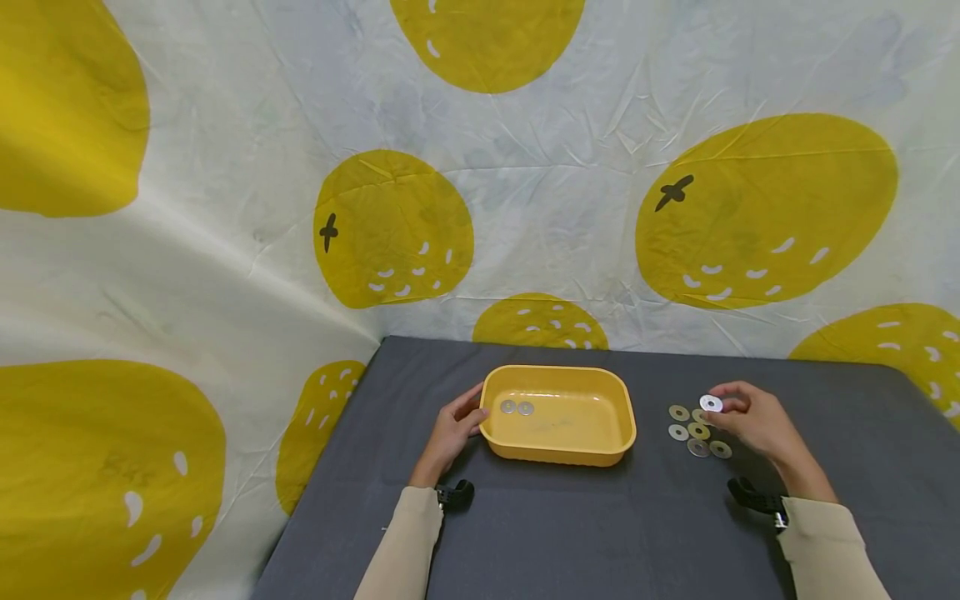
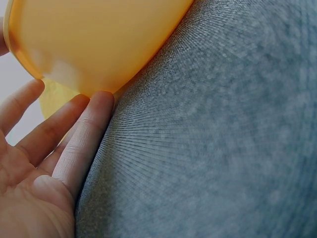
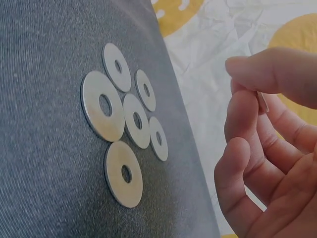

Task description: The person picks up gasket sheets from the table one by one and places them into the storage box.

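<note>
My right hand (image 1: 760, 422) pinches a metal washer (image 1: 711, 403) between thumb and fingers, raised above the table. In the right wrist view only a thin edge of that washer (image 3: 262, 102) shows between the fingers. Below it lie several flat washers (image 3: 137, 119), close together on the dark cloth. My left hand (image 1: 454, 427) holds the left end of a yellow plastic tub (image 1: 558, 457), thumb at the rim and fingertips (image 2: 102, 100) against the outer wall. Inside the tub, two washers (image 1: 526, 408) lie side by side near the left.
A dark grey cloth (image 1: 585, 533) covers the table. Behind and to the left hangs a white sheet (image 1: 555, 225) with yellow fruit prints, meeting the table's back edge. Each wrist wears a black strap (image 1: 753, 497).
</note>
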Available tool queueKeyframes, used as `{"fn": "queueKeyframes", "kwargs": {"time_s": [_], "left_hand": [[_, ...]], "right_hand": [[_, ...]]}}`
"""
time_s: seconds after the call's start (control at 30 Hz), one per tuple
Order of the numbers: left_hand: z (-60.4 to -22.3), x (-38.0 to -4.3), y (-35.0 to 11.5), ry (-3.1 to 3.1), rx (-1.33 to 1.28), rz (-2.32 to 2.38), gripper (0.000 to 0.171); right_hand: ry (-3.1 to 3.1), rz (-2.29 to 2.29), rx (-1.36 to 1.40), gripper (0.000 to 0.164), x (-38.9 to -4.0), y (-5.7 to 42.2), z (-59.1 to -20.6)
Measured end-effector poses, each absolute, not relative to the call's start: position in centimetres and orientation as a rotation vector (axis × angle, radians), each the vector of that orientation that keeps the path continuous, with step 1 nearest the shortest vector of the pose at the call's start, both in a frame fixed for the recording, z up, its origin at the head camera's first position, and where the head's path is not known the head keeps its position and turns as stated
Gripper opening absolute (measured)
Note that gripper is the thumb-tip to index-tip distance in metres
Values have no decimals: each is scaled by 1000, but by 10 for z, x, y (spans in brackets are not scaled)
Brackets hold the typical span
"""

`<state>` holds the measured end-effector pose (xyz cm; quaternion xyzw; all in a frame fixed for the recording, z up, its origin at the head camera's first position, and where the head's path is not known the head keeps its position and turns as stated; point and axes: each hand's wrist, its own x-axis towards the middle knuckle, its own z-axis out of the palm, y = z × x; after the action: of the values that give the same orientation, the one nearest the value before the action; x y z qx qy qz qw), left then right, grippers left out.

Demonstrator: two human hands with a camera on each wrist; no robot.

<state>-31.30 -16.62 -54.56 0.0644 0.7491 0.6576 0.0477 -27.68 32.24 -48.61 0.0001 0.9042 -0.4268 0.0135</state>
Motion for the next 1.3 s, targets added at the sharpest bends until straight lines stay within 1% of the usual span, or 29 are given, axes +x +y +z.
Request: {"fn": "queueKeyframes", "kwargs": {"time_s": [0.2, 0.43, 0.87, 1.3], "left_hand": [[-544, -312, -167, 2269, 208, 2012, 55], [-543, -311, -166, 2262, 198, 2016, 55], [-544, -313, -166, 2270, 190, 2011, 54], [-545, -314, -166, 2265, 204, 2013, 52]], "right_hand": [[2891, -1328, 10, 52, -276, 315, -485], [2969, -1368, -18, 48, -275, 305, -483], [3065, -1279, -36, 48, -277, 292, -481], [3041, -1254, -132, 39, -275, 281, -477]]}}
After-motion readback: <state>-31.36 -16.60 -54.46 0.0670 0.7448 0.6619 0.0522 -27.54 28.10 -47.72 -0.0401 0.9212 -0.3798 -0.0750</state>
